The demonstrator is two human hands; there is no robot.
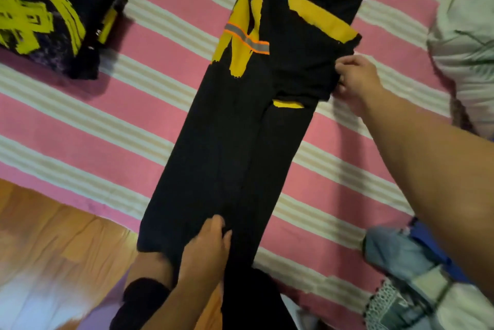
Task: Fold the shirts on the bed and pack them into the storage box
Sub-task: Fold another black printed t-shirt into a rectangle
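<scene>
A black shirt [235, 142] with yellow patches was laid flat on the pink striped bed [107, 116], folded into a long narrow strip. Its long axis ran from the near edge of the bed up and slightly to the right, the collar end pointing away. The near end of the shirt was pressed down by the left hand [207, 252], fingers nearly straight and flat on the cloth. The shirt's right edge, by the folded sleeve, was pinched by the curled fingers of the right hand [355, 75]. Left of the shirt, well apart, a folded dark shirt [50, 14] with a yellow print was seen.
</scene>
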